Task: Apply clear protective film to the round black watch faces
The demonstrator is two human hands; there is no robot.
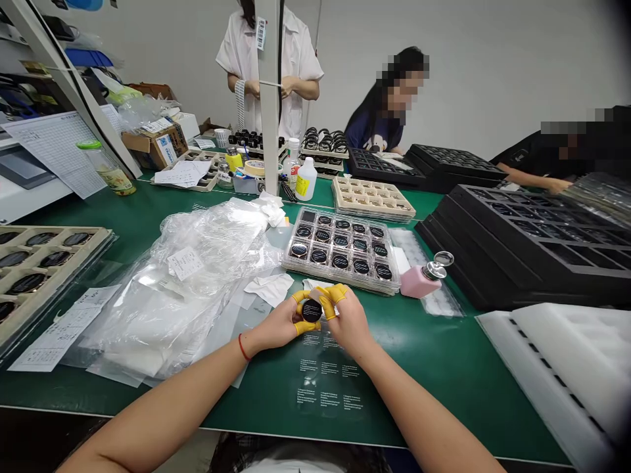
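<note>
Disc (311,311) sat gripped in the left hand (280,324), the right hand (349,322) pinching a pale piece (317,294) at the disc's upper edge.

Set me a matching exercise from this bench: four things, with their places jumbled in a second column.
Things:
1. Black disc
2. Pink bottle
3. Red cord
4. Clear sheet with white print

Places:
A. Around the left wrist
B. Flat on the green table
C. In the left hand
D. Beside the clear tray

Pairs: 1-C, 2-D, 3-A, 4-B
</note>
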